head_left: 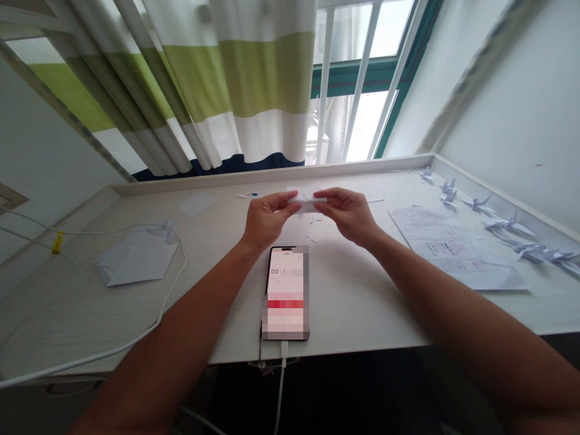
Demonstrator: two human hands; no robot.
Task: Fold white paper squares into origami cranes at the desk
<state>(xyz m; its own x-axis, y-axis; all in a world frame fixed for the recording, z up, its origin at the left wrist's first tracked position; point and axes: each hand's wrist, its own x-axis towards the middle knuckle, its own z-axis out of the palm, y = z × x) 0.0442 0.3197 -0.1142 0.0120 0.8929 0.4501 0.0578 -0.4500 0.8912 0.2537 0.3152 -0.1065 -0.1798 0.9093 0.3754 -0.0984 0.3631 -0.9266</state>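
A small piece of folded white paper (307,202) is held up above the desk, stretched level between both hands. My left hand (270,212) pinches its left end between thumb and fingers. At the right end, my right hand (347,211) grips it the same way. Creases show on the paper's upper part; its two ends are hidden under my fingers. Small paper scraps (312,223) lie on the desk just beneath. Nearer to me, a phone (286,293) with a partly blurred timer screen lies between my forearms.
Several folded paper cranes (512,226) line the desk's right side, beside printed sheets (448,248). Folded white paper (140,257) lies at the left, with a white cable (185,260) looping past it. A charging cable (284,362) hangs over the front edge. Raised ledges (272,177) border the desk.
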